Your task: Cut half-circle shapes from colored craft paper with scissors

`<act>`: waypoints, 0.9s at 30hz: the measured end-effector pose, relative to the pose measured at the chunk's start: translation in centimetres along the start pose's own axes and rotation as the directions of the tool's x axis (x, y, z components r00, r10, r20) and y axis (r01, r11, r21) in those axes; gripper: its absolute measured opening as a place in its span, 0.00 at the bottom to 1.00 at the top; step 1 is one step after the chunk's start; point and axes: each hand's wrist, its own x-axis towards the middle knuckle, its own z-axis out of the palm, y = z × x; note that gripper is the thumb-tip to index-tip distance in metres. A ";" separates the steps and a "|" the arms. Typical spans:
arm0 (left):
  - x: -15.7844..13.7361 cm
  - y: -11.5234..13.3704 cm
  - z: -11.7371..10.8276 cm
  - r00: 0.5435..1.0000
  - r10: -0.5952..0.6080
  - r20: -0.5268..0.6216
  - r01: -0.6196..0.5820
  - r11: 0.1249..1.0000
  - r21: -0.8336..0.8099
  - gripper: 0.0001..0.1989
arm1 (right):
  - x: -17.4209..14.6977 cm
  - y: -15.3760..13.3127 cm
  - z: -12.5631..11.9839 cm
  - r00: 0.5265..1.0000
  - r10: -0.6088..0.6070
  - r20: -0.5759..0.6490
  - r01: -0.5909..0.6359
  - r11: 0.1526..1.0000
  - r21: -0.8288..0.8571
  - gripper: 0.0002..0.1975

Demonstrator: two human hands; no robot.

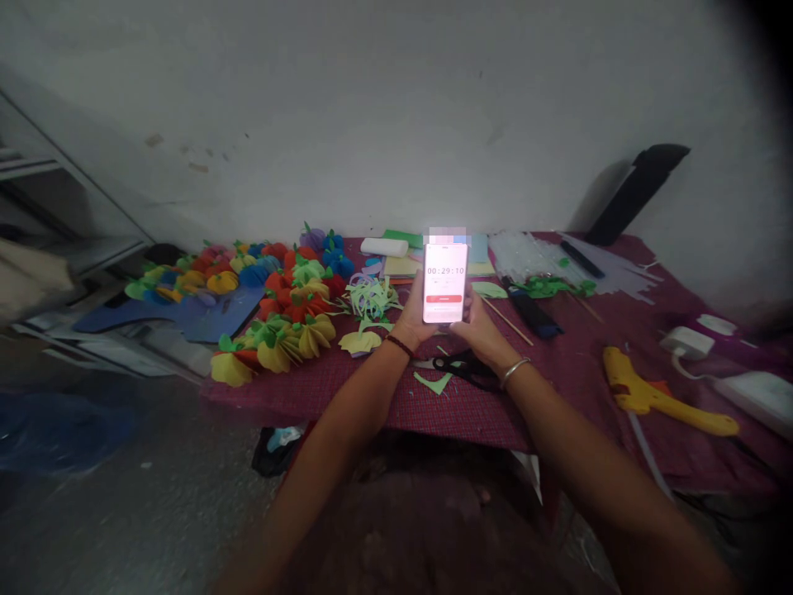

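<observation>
A lit smartphone (444,285) is held upright above the table, its screen showing a timer at 00:29:10 and a red bar. My left hand (416,314) grips its left side, and my right hand (474,318) grips the lower right side. Beneath my right wrist lies a pair of black-handled scissors (464,368), with a green paper scrap (434,382) in front of them. Left of my left hand are yellow paper cut-outs (360,342) and a heap of pale green paper strips (370,297).
Many colourful folded-paper fruits (291,289) cover the table's left side. A yellow glue gun (662,397) lies at the right, near a white power strip (756,392). Behind my right hand are a thin stick (508,322) and green paper leaves (548,286). A black object (638,194) leans on the wall.
</observation>
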 end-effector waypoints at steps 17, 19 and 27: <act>0.0 0.0 -0.1 1.000 0.007 0.002 -0.007 1.000 0.013 0.29 | 0.1 0.2 -0.1 1.000 -0.016 -0.016 0.016 1.000 -0.025 0.44; 0.0 0.0 -0.1 1.000 0.003 0.002 -0.003 1.000 0.012 0.30 | 0.2 0.3 -0.1 1.000 -0.015 -0.019 0.015 1.000 -0.019 0.44; 0.4 -0.2 -0.2 1.000 0.008 0.009 -0.008 1.000 0.029 0.31 | 0.1 0.0 0.1 1.000 -0.019 -0.015 0.019 1.000 -0.001 0.44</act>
